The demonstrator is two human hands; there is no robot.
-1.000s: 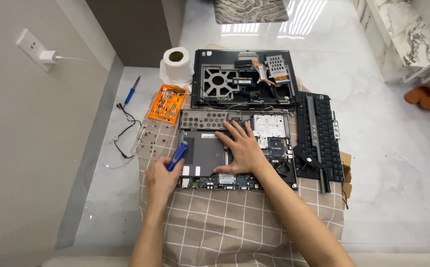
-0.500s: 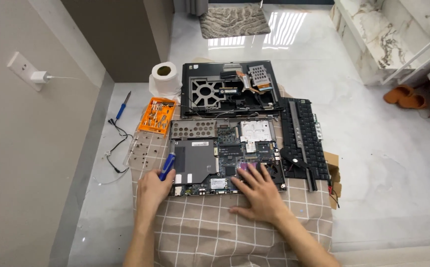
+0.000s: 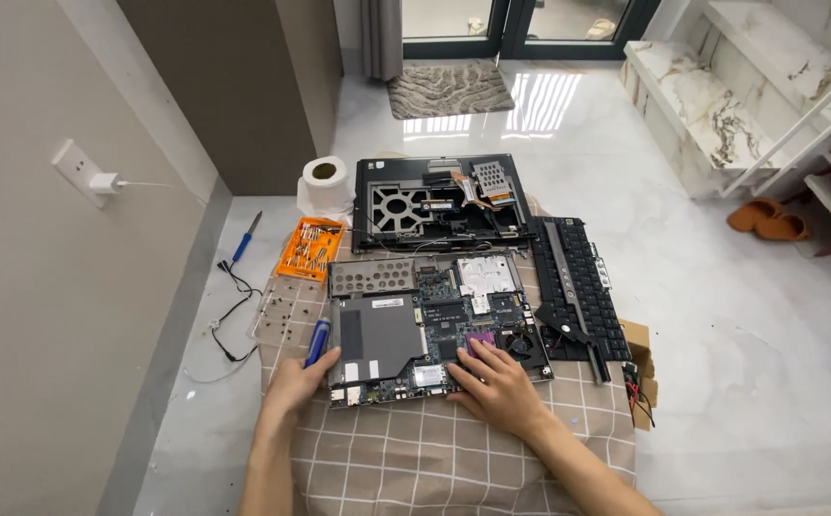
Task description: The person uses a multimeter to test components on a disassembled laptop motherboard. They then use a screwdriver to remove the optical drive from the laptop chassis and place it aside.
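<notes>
The left hand [image 3: 293,384] gripped a blue screwdriver [image 3: 317,342]; the right hand [image 3: 495,382] lay open on the circuit board [image 3: 434,325], where pressing could crack parts beneath.

Bright daylight glares off the glossy floor [image 3: 530,105] (sharp, wide-angle edges).

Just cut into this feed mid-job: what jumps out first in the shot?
The opened laptop base with its bare circuit board lies in the middle on a checked cloth. The right hand rests on its near edge, and the left hand holds a blue screwdriver at its left side. Behind it lies a black laptop shell, with a detached keyboard to the right and an orange bit case and paper roll to the left.
</notes>
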